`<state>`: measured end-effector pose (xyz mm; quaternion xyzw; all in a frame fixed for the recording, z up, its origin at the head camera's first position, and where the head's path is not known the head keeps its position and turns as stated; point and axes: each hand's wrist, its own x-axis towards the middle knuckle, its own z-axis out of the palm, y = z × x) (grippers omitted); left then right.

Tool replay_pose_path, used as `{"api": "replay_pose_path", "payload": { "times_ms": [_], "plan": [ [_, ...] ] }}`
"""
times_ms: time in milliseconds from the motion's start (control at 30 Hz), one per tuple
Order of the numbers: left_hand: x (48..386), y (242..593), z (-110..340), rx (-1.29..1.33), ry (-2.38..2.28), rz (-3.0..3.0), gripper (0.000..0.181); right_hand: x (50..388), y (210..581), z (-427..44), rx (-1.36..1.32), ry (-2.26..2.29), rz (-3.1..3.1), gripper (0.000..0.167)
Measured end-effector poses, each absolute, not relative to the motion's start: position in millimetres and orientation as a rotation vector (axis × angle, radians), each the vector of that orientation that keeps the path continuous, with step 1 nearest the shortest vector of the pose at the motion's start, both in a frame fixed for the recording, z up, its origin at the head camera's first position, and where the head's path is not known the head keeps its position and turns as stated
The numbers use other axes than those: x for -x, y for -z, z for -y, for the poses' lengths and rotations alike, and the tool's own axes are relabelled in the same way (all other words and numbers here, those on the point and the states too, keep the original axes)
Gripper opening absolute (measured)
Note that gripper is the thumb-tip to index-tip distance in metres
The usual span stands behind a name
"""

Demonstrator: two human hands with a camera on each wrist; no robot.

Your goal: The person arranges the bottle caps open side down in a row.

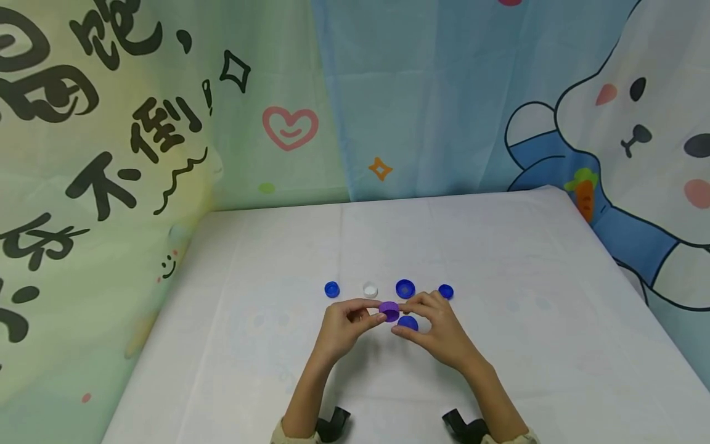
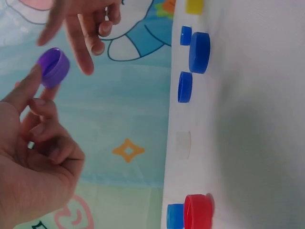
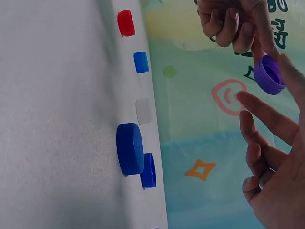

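Observation:
Between the thumb and index finger of my left hand (image 1: 345, 327) is a purple bottle cap (image 1: 389, 312), held above the table. In the left wrist view this purple cap (image 2: 54, 67) is tilted, its hollow side partly showing. My right hand (image 1: 444, 333) hovers just right of it, thumb and fingers apart; contact with the cap is unclear. In the right wrist view the right hand (image 3: 271, 162) has nothing in its grasp. A large blue cap (image 1: 408, 322) lies on the table below the right hand.
Farther back on the white table (image 1: 266, 259) are a blue cap (image 1: 331, 289), a white cap (image 1: 370, 290), a bigger blue cap (image 1: 405, 288) and another blue cap (image 1: 446, 291). The wrist views add a red cap (image 2: 198, 211) and a yellow piece (image 2: 194, 6). A printed curtain hangs behind.

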<state>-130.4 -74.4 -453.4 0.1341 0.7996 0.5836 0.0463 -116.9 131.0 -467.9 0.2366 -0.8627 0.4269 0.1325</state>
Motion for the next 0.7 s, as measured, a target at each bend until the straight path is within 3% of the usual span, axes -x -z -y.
{"api": "replay_pose_path", "payload": {
  "times_ms": [233,533,700],
  "plan": [
    [120,427,73,-0.738,-1.836,-2.48,0.019,115,468,-130,-0.649,-1.365,2.536,0.009],
    [119,427,72,-0.909,-1.861,-2.454,0.02,113,464,-129,-0.608,-1.49,2.501,0.013],
    [124,443,73,-0.943,-1.844,-2.476,0.02,104,436,-121,-0.605,-1.504,2.471,0.011]
  ]
}}
